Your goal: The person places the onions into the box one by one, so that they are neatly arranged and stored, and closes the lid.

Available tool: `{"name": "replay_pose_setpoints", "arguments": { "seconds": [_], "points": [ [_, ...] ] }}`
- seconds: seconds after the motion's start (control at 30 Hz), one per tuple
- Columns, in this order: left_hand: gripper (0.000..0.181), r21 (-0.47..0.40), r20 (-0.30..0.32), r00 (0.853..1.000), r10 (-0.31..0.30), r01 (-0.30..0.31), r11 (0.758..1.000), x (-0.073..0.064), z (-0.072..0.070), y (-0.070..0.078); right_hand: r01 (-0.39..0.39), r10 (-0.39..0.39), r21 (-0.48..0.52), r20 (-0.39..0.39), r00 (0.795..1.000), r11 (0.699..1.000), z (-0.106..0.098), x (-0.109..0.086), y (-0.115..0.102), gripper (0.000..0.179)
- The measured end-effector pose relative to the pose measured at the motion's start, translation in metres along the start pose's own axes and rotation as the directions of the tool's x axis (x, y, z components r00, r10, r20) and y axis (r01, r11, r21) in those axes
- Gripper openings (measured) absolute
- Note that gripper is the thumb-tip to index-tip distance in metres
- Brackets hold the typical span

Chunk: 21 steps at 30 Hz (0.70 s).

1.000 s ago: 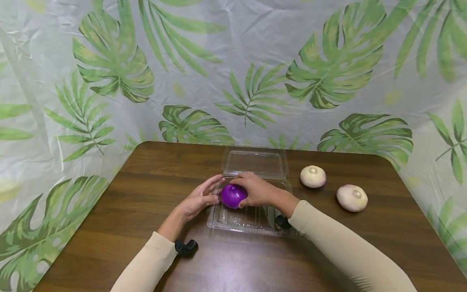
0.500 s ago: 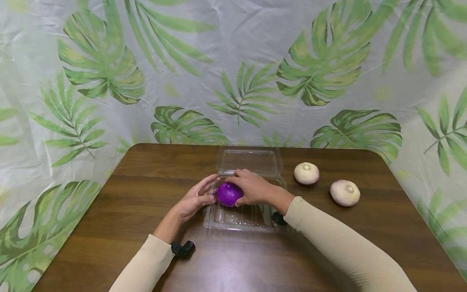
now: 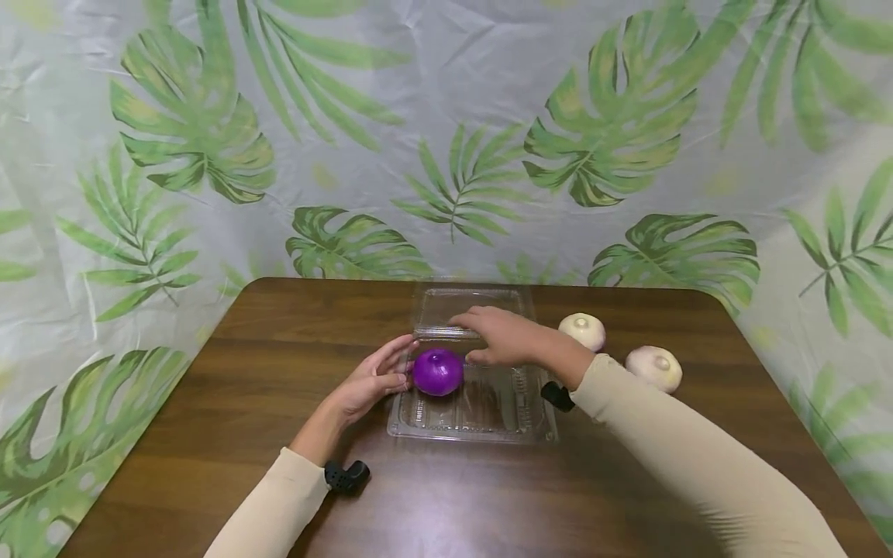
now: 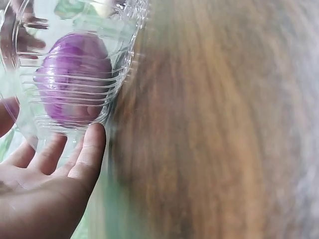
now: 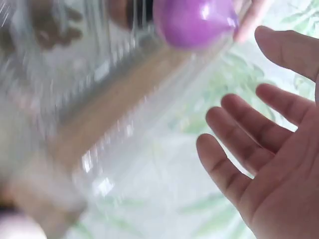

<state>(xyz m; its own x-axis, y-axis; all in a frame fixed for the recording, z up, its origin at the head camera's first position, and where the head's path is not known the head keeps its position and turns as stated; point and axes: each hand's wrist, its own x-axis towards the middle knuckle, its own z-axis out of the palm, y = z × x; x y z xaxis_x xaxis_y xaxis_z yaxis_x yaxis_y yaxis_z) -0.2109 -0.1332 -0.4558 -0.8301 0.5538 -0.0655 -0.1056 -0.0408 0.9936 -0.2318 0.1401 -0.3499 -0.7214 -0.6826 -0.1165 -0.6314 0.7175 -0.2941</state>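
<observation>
A shiny purple onion sits in the left end of a clear plastic clamshell container. My left hand is at the container's left side, its fingers extended. In the left wrist view, its fingertips reach the ribbed clear wall, behind which the onion shows. My right hand hovers over the container's back right part, apart from the onion and holding nothing. The right wrist view shows its fingers spread and relaxed, with the onion beyond them.
The container's lid lies folded back towards the rear table edge. Two pale, purple-tinged round vegetables, like turnips, sit to the right, one partly behind my right sleeve. A leaf-patterned sheet hangs behind the wooden table.
My right hand has let go of the onion and moved up and to the right. The onion stays in the container's left end. My left hand has kept its place beside it.
</observation>
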Motion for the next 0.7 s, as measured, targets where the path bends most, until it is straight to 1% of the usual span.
{"name": "replay_pose_setpoints", "arguments": {
  "seconds": [0.1, 0.2, 0.3, 0.4, 0.7],
  "points": [
    [0.077, 0.01, 0.003, 1.0, 0.007, -0.007, 1.0, -0.001, -0.001, -0.001, -0.031, 0.031, -0.011, 0.021, 0.999, 0.999, -0.02, -0.013, 0.006, 0.06],
    [0.077, 0.013, 0.002, 1.0, 0.017, -0.017, 1.0, -0.001, -0.002, -0.002, -0.054, 0.054, -0.015, 0.0, 0.999, 0.998, -0.037, -0.028, 0.013, 0.059],
    [0.077, 0.009, 0.001, 1.0, 0.026, -0.026, 1.0, -0.001, -0.002, -0.002, -0.08, 0.079, -0.007, -0.033, 0.996, 0.997, -0.048, -0.04, 0.019, 0.057],
    [0.077, 0.002, 0.003, 1.0, 0.028, -0.028, 1.0, -0.001, -0.002, -0.002, -0.092, 0.092, -0.004, -0.055, 0.994, 0.996, -0.053, -0.048, 0.023, 0.055],
    [0.076, -0.002, 0.019, 0.999, 0.031, -0.031, 1.0, 0.001, 0.0, -0.003, -0.115, 0.115, 0.0, -0.069, 0.991, 0.993, -0.052, -0.064, 0.029, 0.055]
  ]
}}
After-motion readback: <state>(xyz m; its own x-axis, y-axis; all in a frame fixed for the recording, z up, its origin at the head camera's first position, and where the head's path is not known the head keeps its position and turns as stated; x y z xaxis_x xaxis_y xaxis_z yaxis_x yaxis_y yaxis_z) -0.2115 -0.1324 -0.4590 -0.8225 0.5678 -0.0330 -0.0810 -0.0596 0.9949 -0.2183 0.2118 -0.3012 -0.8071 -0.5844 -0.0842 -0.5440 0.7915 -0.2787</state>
